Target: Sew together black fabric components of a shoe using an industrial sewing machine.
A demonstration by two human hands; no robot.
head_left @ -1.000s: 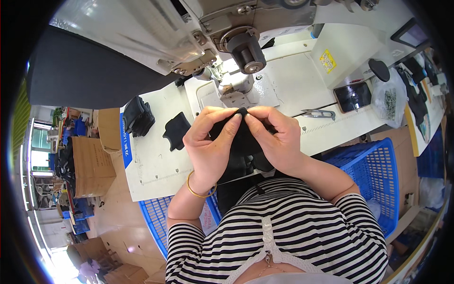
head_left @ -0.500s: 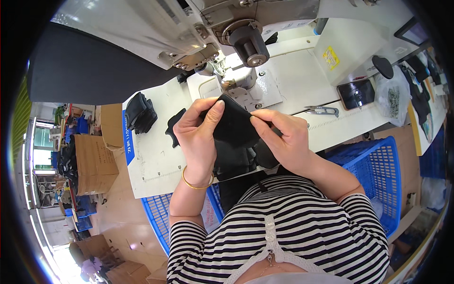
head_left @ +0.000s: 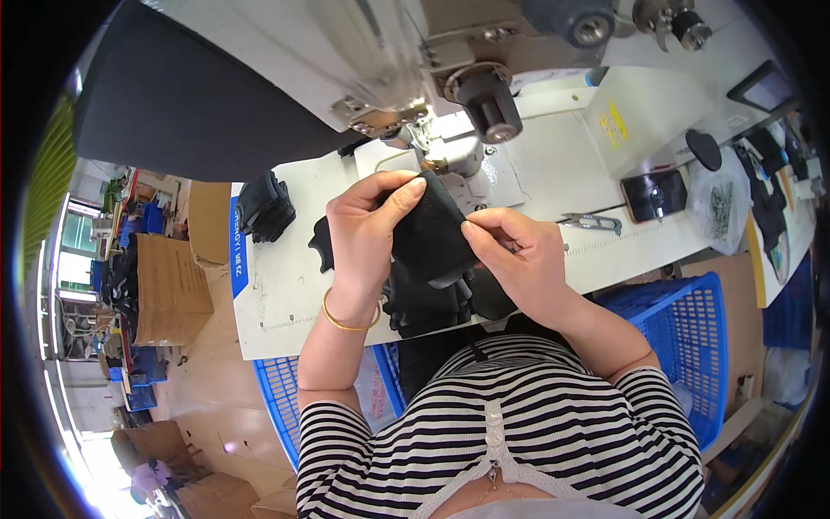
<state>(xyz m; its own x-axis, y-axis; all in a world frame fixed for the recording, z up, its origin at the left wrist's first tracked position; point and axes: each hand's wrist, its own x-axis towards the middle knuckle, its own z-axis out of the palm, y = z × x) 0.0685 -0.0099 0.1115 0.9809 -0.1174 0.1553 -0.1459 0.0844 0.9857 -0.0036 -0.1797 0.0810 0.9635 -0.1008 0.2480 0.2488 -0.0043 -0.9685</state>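
A black fabric piece (head_left: 430, 229) is stretched between my two hands, just in front of the sewing machine's needle area (head_left: 432, 147). My left hand (head_left: 370, 218) pinches its upper left corner between thumb and fingers. With thumb and forefinger, my right hand (head_left: 517, 255) grips its right edge. Below the held piece lies a pile of black fabric pieces (head_left: 424, 307) at the table's front edge. A smaller black cut piece (head_left: 322, 244) lies partly behind my left hand. Farther left stands a stack of folded black pieces (head_left: 266, 208).
Thread snips (head_left: 591, 222) and a phone (head_left: 654, 196) lie on the white table (head_left: 281, 294) at the right, near a clear plastic bag (head_left: 719, 199). Blue baskets (head_left: 683, 320) stand below the front edge. The machine head (head_left: 380, 52) overhangs the far side.
The view has shifted, placing the machine farther right and higher in it. Both hands still grip the fabric, whose face now hangs flatter and more turned toward me.
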